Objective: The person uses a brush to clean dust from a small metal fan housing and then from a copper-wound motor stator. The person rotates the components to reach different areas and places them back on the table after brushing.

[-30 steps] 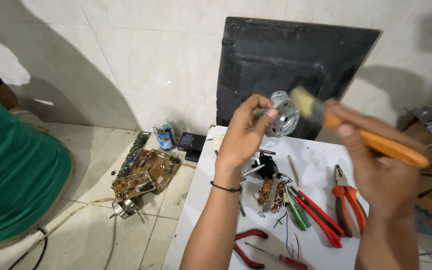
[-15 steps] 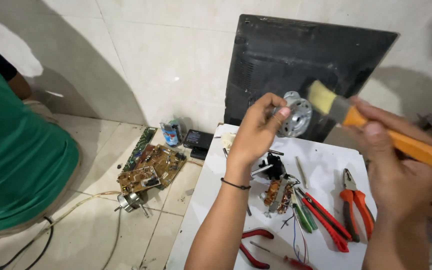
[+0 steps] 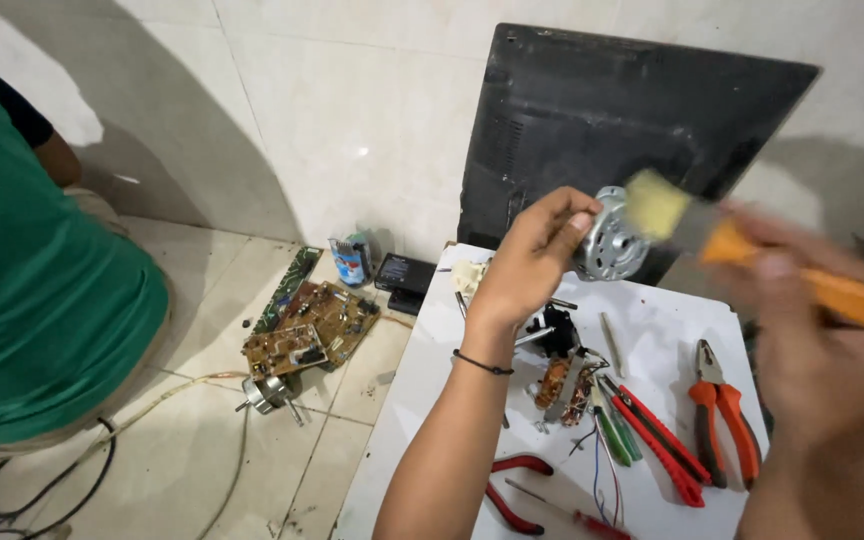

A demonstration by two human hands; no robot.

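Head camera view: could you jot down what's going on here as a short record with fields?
Left hand: left hand holds a round silver metal motor part up above the table
Right hand: right hand, blurred, grips an orange-handled brush, bristles at the part
Table: white table with orange pliers, red-handled cutters, a copper-wound coil piece
Floor: brown circuit boards, a small can, cables
Behind: dark panel leaning on the tiled wall
Nearby: a person in a green shirt at left
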